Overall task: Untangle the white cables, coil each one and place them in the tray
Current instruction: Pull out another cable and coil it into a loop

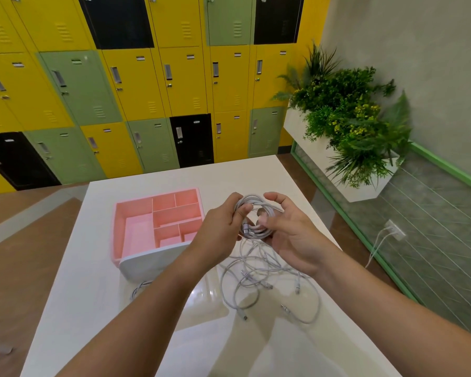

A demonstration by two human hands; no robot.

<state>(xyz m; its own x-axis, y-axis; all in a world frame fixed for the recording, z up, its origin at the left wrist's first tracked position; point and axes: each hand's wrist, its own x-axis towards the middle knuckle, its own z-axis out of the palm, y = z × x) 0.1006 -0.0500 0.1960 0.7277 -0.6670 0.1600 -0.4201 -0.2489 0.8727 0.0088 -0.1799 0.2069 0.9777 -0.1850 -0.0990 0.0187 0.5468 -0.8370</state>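
Both hands hold a coiled white cable (pixel 256 204) above the white table. My left hand (pixel 220 229) grips the coil's left side with curled fingers. My right hand (pixel 288 235) holds its right side, thumb on the loops. Below them a tangle of loose white cables (pixel 267 284) lies on the table, with several plug ends showing. The pink divided tray (pixel 136 213) stands to the left of my hands, its compartments showing nothing inside. Another white cable (pixel 140 291) lies just in front of the tray, partly hidden by my left forearm.
The white table (pixel 93 308) ends close behind the tray and on the right near the tangle. Lockers fill the back wall. A white planter with green plants (pixel 348 126) stands at the right, beside a green-framed partition with a socket and plugged cable (pixel 392 229).
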